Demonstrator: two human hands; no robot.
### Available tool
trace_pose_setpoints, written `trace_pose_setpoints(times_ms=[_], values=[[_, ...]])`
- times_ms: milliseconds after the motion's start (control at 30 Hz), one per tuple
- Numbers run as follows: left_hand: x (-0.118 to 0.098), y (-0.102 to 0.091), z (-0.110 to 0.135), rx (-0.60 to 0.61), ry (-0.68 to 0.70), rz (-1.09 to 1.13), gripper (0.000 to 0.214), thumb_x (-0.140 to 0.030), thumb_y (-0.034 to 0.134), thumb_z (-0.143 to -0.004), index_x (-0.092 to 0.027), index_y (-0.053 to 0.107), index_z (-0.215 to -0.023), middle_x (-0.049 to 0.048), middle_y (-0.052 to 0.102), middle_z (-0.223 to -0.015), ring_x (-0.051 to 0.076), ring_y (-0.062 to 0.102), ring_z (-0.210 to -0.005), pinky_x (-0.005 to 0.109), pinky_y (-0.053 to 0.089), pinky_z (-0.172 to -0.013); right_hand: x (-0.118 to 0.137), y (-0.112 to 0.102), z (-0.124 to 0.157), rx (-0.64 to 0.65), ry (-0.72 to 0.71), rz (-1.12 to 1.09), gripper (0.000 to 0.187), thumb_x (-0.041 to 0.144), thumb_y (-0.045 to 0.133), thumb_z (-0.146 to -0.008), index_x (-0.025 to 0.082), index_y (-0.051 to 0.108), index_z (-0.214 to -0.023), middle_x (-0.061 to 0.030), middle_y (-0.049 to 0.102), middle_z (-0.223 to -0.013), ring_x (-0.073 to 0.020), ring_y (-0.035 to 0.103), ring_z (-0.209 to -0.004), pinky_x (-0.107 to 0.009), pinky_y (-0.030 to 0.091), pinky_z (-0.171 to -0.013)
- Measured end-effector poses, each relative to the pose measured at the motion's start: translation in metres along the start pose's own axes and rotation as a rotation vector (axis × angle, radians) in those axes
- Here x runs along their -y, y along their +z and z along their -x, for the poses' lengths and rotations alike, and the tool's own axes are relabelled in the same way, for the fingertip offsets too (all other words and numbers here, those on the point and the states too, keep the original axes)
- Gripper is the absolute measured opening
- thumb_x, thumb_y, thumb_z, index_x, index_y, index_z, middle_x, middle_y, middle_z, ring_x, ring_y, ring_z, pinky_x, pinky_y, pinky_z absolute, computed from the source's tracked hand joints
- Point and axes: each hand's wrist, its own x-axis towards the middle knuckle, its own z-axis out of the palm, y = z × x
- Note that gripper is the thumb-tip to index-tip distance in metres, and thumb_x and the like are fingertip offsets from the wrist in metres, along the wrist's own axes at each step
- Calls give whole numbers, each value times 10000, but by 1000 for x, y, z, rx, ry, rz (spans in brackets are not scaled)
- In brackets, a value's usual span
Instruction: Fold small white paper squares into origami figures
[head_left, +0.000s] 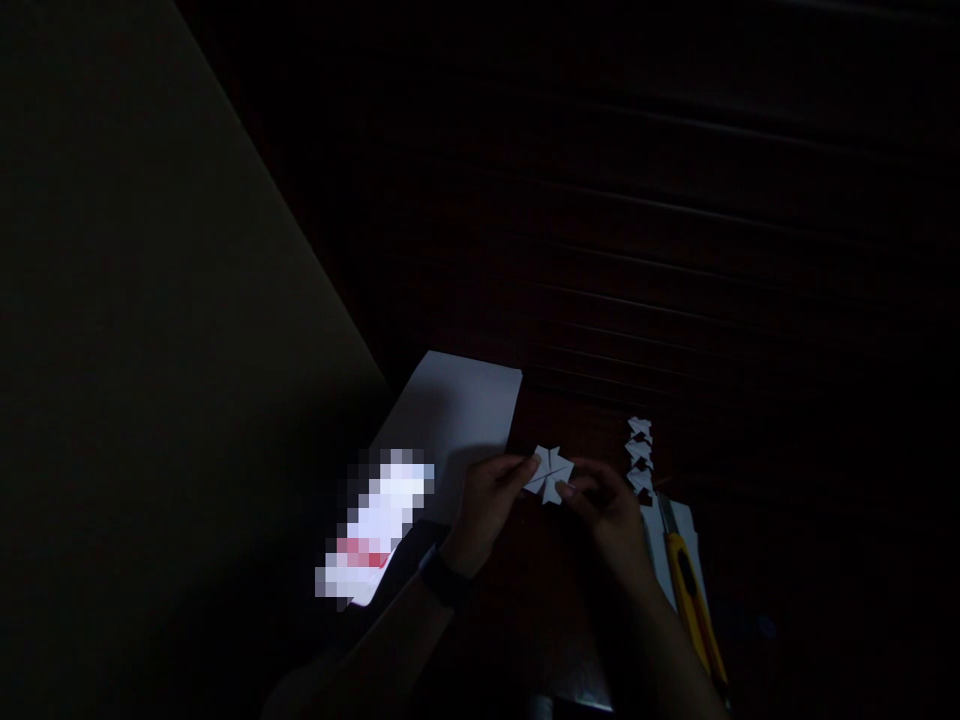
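Observation:
Between my two hands is a small folded white paper piece [550,474], star-like with pointed corners and creases meeting near its middle. My left hand [486,500] pinches its left edge, thumb on top. At its lower right edge, my right hand [609,510] grips it between thumb and fingers, the fingertips partly hidden behind the paper. A dark watch band circles my left wrist. Right of my right hand, several similar folded paper pieces [640,455] lie in a column. The scene is very dark, so finer folds are hard to make out.
A yellow utility knife [694,605] lies on white paper [660,560] by my right forearm. White sheets [461,400] lie behind my left hand. A bright, pixelated screen [379,525] glows at left. A pale wall [150,300] borders the dark wooden surface [555,600].

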Motion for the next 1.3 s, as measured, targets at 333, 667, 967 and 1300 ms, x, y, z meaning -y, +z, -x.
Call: trace_pose_setpoints(times_ms=[333, 667, 967, 1300], values=[[-10, 1, 2, 92, -31, 143, 327, -297, 730, -702, -150, 660, -985, 83, 700, -937, 193, 651, -840, 254, 500, -682, 5, -7, 1, 72, -106, 257, 424, 253, 689, -728, 260, 552, -1130, 30, 646, -678, -177, 606, -672, -305, 449, -706], [-10, -3, 3, 135, -10, 153, 296, -284, 683, -748, -164, 661, -1018, 88, 695, -1004, 198, 648, -882, 285, 510, -759, -1, -11, -5, -13, -106, 244, 315, 315, 657, -763, 225, 590, -1057, -16, 660, -778, -206, 618, -766, -357, 461, -765], [-9, 1, 3, 154, 103, 50, 261, -301, 585, -828, -161, 630, -1044, 91, 686, -1014, 208, 648, -926, 303, 507, -794, 4, -7, -1, -7, -173, 217, 400, 302, 657, -766, 268, 581, -1158, -58, 621, -1163, -239, 569, -1059, -400, 431, -912], [-24, 2, 14, 265, 239, -47, 329, -222, 661, -770, -189, 616, -1094, 80, 640, -1135, 210, 589, -1065, 347, 443, -955, 2, -14, -5, -97, -66, 235, 141, 329, 692, -723, 220, 709, -812, -42, 721, -828, -238, 649, -802, -379, 473, -772]])
